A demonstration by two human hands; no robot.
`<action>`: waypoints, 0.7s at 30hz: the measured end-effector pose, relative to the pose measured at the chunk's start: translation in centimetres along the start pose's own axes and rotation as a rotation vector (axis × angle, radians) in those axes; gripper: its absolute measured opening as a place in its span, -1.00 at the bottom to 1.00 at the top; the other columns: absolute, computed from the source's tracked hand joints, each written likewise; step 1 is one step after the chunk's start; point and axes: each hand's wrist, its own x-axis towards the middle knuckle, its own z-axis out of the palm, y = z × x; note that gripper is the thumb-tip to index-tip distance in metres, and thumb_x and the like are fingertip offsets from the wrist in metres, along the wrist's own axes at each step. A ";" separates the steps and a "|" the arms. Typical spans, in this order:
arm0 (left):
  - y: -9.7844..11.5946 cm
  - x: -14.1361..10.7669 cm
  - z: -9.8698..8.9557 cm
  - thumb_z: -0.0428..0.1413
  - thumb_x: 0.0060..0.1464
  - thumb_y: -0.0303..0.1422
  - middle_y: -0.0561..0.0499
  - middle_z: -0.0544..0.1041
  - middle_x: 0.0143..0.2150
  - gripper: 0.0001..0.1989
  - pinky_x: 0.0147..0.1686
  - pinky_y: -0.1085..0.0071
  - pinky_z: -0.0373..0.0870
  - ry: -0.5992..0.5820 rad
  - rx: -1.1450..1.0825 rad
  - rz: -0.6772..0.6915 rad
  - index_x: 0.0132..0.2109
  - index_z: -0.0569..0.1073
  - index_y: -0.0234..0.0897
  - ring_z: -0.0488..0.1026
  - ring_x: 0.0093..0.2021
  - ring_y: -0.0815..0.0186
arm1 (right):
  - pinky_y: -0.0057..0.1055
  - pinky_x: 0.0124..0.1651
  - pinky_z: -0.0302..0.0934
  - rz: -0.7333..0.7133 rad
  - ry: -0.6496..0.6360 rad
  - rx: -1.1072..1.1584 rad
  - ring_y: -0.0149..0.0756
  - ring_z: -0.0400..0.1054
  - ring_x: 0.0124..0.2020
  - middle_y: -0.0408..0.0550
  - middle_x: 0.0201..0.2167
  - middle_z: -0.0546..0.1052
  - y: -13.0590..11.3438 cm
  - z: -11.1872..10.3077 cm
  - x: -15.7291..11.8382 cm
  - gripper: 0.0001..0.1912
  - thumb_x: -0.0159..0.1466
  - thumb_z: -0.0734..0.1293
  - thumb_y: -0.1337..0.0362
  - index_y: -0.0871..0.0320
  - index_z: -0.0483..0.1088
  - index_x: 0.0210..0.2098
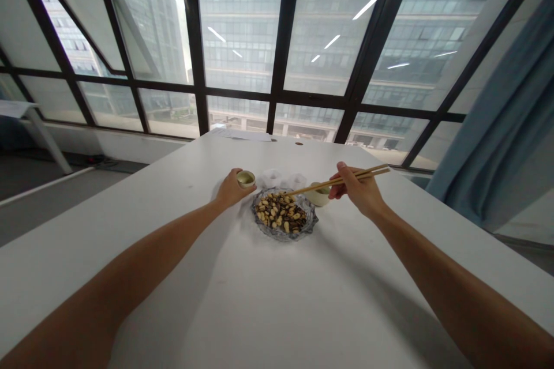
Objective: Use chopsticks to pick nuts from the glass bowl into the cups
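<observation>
My left hand (234, 188) is wrapped round a small green cup (246, 179), just left of a clear glass bowl (284, 236). Brown seeds and pale nuts (279, 211) fill the bowl. In my right hand (352, 185) is a pair of wooden chopsticks (309, 187), whose tips reach over the back part of the bowl. Whether anything is between the tips is too small to tell. A light green bowl (319, 196) stands right of the glass bowl, partly behind the chopsticks and next to my right fingers.
Two small whitish, see-through items (272, 177) lie behind the glass bowl. Papers (244, 135) are at the far edge of the white table (259, 311). Large windows stand beyond it, a blue curtain (497, 127) hangs at the right, and another table (17, 108) is at the far left.
</observation>
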 end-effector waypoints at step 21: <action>-0.2 0.1 0.2 0.38 -0.14 -0.28 -0.15 0.43 0.16 -0.29 0.23 0.11 0.33 -0.006 0.013 0.227 0.15 0.29 -0.21 0.39 0.19 0.05 | -0.37 -0.65 0.24 -0.004 -0.012 0.111 -0.28 0.34 -0.74 -0.06 -0.75 0.43 -1.7 0.4 -0.1 -0.36 0.12 0.36 -0.37 0.13 0.40 -0.53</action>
